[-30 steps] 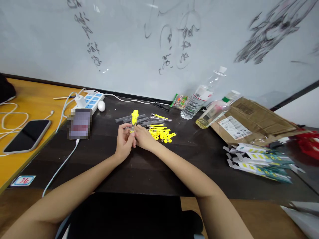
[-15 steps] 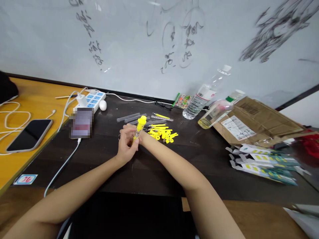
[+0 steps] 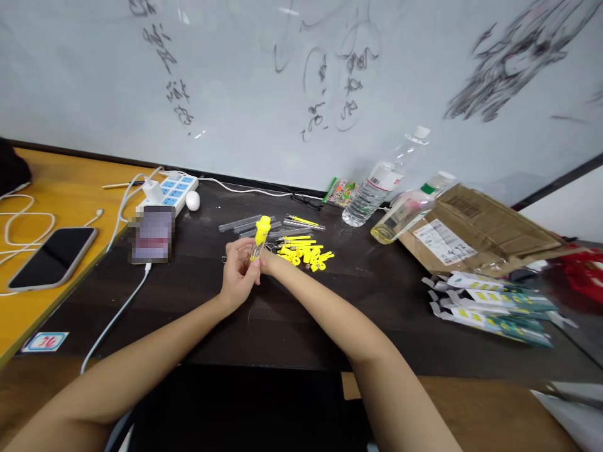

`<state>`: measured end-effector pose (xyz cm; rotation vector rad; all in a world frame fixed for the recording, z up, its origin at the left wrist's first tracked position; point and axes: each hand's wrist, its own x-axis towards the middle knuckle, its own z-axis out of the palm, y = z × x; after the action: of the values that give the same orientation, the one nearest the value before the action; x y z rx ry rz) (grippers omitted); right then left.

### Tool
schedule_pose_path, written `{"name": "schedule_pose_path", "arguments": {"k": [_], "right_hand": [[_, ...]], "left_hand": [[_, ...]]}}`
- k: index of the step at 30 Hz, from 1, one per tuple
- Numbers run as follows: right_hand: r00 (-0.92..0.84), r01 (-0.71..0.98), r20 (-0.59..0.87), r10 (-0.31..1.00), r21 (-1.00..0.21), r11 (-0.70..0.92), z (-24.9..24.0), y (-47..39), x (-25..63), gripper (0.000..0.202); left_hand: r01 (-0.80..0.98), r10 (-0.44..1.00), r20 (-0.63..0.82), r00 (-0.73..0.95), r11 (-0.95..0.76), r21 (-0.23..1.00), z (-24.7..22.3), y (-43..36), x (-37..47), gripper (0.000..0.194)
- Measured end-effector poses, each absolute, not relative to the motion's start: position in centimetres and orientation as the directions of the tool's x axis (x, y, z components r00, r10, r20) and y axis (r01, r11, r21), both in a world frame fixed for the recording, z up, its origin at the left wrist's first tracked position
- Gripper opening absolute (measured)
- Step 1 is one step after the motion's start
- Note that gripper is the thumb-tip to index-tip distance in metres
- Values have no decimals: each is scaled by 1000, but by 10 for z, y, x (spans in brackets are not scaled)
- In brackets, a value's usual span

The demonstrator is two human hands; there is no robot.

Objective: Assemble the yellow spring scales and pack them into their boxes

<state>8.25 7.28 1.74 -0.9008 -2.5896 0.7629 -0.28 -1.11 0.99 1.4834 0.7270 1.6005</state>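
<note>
My left hand (image 3: 238, 273) is closed around a yellow-capped clear tube (image 3: 259, 238), pen-like, standing nearly upright with its yellow cap on top and a yellow part showing inside. My right hand (image 3: 267, 261) reaches across behind it; its fingers are hidden behind the left hand and the tube, so I cannot see what they touch. Just right of my hands lies a pile of small yellow plastic parts (image 3: 308, 254), with thin yellow rods among them. Several clear plastic tubes (image 3: 242, 224) lie beyond my hands on the dark table (image 3: 292, 326).
At the right are a water bottle (image 3: 367, 198), a bottle of yellowish liquid (image 3: 400, 216), a cardboard package (image 3: 475, 226) and flattened green-white boxes (image 3: 494, 311). A power strip (image 3: 176, 190), a white egg-shaped object (image 3: 193, 200), a phone on a cable (image 3: 151, 235) and another phone (image 3: 54, 257) are at left.
The view has shifted slightly, moving the scene a little left. My left hand still holds the yellow-capped tube, now a bit more upright; my right hand stays behind it.
</note>
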Motion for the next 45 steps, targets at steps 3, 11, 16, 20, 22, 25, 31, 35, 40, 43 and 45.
{"name": "schedule_pose_path", "arguments": {"k": [3, 11, 16, 20, 22, 25, 31, 35, 40, 43, 45], "right_hand": [[-662, 416, 202, 721, -702, 579, 30, 63, 105, 11], [-395, 134, 35, 918, -986, 96, 31, 20, 184, 27], [-318, -82, -78, 945, -991, -109, 12, 1, 198, 30], [-309, -85, -66, 949, -992, -97, 7, 2, 199, 30], [-304, -48, -47, 951, -997, -65, 6, 3, 199, 31], [-311, 14, 10, 950, -1000, 16, 3, 3, 198, 30], [-342, 161, 215, 915, -946, 283, 2, -3, 197, 14], [-367, 279, 307, 878, -864, 419, 2, -7, 196, 10], [-354, 474, 381, 854, -715, 515, 4, -10, 197, 6], [-381, 549, 440, 813, -600, 581, 8, -11, 197, 6], [-412, 569, 460, 787, -545, 616, 10, -12, 197, 9]], "left_hand": [[-225, 872, 486, 47, -465, 856, 9, -9, -3, 37], [-304, 967, 199, 162, -143, 942, 11, 1, 0, 32], [-204, 932, -17, 363, 96, 974, 10, 0, 4, 28], [-108, 898, -107, 426, 168, 980, 8, -1, 3, 33], [-82, 887, -126, 445, 180, 980, 7, 0, 2, 35], [-59, 878, -121, 463, 167, 984, 5, 0, 2, 34], [-18, 876, -125, 466, 151, 988, 4, -1, 3, 24], [31, 847, -139, 513, 143, 989, -1, 1, 1, 25], [122, 806, -155, 571, 104, 987, -2, -1, -1, 35], [166, 785, -136, 604, 43, 985, 0, -2, -2, 36], [189, 778, -129, 615, 13, 982, 0, -3, -2, 37]]}}
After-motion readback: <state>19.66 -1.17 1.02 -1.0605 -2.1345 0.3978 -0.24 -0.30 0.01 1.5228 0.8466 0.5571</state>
